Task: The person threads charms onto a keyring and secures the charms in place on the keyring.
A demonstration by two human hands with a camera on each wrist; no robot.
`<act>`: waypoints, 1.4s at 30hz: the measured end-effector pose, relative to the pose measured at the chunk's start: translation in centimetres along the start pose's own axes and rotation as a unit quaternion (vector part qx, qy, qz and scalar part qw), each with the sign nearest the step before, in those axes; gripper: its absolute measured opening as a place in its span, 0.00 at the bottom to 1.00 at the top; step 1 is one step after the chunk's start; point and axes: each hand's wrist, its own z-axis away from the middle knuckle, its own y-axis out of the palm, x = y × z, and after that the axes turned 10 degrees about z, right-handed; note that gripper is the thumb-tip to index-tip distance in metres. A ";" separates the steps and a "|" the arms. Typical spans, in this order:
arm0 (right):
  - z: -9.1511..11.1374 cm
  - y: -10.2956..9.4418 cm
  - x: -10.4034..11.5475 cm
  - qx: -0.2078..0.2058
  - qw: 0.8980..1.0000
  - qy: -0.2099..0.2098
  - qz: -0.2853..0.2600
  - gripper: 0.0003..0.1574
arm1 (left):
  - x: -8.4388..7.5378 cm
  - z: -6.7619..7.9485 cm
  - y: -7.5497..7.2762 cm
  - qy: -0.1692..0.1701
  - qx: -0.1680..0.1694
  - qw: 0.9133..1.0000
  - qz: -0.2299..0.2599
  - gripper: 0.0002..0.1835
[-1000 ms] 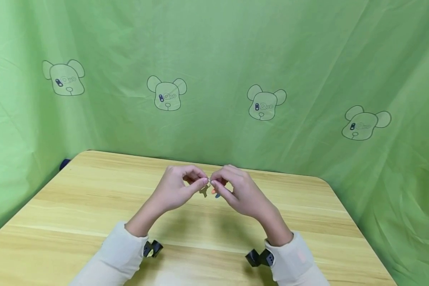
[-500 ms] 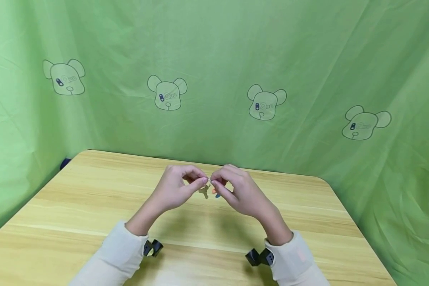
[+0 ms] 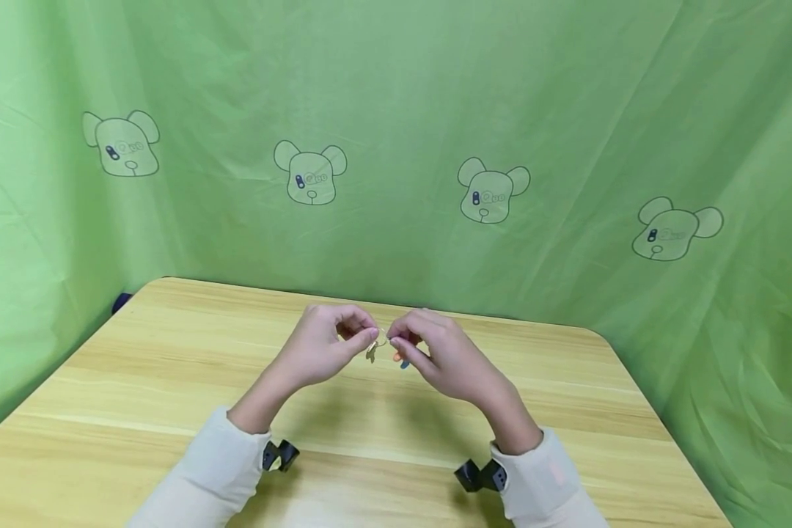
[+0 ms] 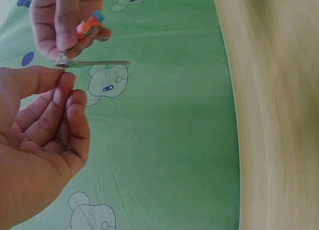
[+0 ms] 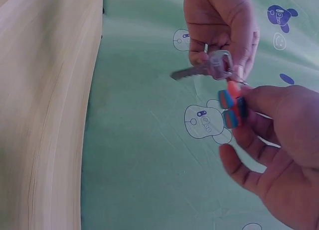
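Between my two hands, raised over the table, is a thin metal key ring [image 3: 383, 338]. My left hand [image 3: 326, 346] pinches the ring's left side between thumb and fingers. A brass-coloured key [image 3: 371, 352] hangs just below those fingertips; in the right wrist view the same key [image 5: 214, 65] has a notched blade pointing left. With thumb and forefinger, my right hand [image 3: 438, 348] pinches the ring's right side. A small orange and blue charm [image 5: 233, 105] dangles beside the right fingertips. Exactly where each fingertip meets the ring is partly hidden.
A light wood-grain table [image 3: 171, 367] lies under both arms. Behind and beside it hangs a green curtain [image 3: 396, 242] printed with bear heads. Each sleeve cuff carries a small black wrist camera [image 3: 482, 477].
My hands have drawn slightly apart, so more of the ring shows between them. The key has swung a little left and turned. The charm hangs slightly lower and further right.
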 end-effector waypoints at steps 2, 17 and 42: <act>0.0 0.0 0.0 0.029 0.999 0.014 -0.001 0.04 | 0.2 0.0 -0.1 -0.013 0.011 1.000 -0.003 0.03; 0.4 2.4 -1.3 0.270 0.955 0.098 -0.070 0.03 | 4.0 0.2 -0.2 -0.106 0.185 0.977 -0.020 0.02; 1.7 5.9 -3.3 0.390 0.900 0.159 -0.108 0.11 | 6.8 1.1 3.3 -0.122 0.266 0.952 -0.089 0.10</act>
